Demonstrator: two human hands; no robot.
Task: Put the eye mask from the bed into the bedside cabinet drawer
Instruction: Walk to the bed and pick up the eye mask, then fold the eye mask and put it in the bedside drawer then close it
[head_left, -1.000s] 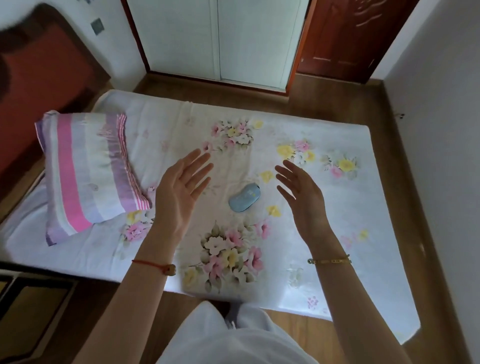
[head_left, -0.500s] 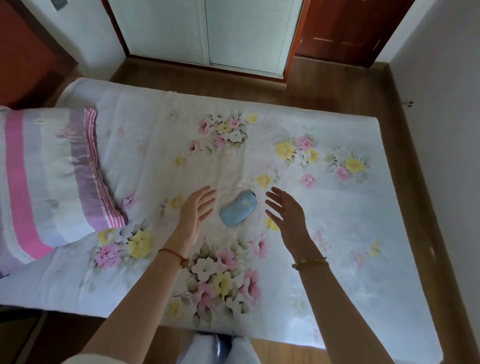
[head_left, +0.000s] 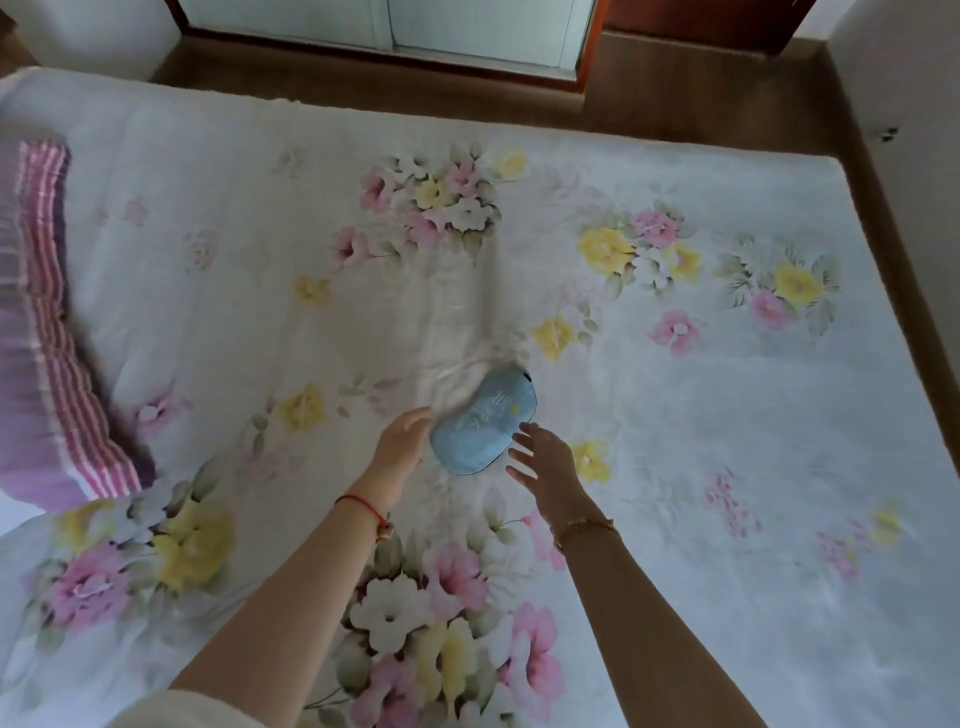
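A light blue eye mask (head_left: 483, 423) with a dark edge lies flat on the floral bed sheet (head_left: 675, 415), near the middle of the bed. My left hand (head_left: 402, 441) is at the mask's left edge, fingers apart, touching or almost touching it. My right hand (head_left: 545, 457) is just right of the mask, fingers spread, its fingertips at the mask's lower right edge. Neither hand holds the mask. The bedside cabinet and its drawer are out of view.
A pink and purple striped pillow (head_left: 47, 338) lies at the bed's left end. Beyond the bed run a strip of wooden floor (head_left: 363, 88), a white sliding door (head_left: 467, 26) and a white wall (head_left: 914, 156) on the right.
Both hands have come down and moved in on the eye mask from either side. The view has moved forward and closer over the bed, and the pillow has slid to the left edge.
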